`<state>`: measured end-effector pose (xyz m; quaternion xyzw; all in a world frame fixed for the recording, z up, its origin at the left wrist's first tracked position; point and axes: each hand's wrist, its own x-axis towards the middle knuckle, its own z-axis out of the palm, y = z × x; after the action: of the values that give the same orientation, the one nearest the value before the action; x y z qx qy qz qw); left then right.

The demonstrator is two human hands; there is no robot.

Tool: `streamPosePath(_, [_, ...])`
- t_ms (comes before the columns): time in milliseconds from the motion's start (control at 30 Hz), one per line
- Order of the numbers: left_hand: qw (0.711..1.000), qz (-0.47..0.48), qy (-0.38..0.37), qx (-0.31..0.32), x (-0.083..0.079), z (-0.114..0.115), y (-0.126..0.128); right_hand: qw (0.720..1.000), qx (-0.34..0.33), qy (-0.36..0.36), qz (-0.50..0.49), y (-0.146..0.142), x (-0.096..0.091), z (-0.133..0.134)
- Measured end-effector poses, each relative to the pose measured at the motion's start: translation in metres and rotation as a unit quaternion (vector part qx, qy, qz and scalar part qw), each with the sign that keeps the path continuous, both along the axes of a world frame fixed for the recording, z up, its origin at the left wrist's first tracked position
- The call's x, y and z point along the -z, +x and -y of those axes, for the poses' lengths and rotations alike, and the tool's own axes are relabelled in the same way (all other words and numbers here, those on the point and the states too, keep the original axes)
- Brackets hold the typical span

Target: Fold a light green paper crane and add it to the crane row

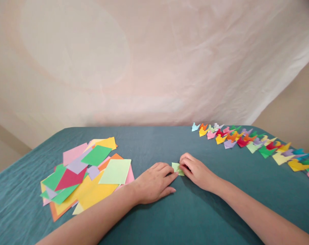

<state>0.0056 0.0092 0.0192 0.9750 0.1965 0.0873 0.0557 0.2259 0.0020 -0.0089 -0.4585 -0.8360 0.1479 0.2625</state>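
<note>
A small, partly folded light green paper (176, 168) lies on the teal tablecloth (195, 211) in front of me. My left hand (154, 183) rests flat on the cloth with its fingers stretched out, the fingertips pressing the paper's left edge. My right hand (196, 170) has its fingers curled and pressed onto the paper's right side, pinching it against the table.
A loose pile of coloured paper squares (85, 173) spreads over the left part of the table. Several folded paper cranes (248, 141) in many colours stand in a row along the far right. A pale cloth backdrop (154, 61) hangs behind the table.
</note>
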Motion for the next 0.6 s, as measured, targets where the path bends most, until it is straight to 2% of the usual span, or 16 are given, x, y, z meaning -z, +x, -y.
streamPosePath(600, [1.0,-0.012,0.012,-0.019,-0.0012,0.0015,0.0019,0.999,0.018,-0.028,-0.029,-0.0029,0.0014,-0.0021])
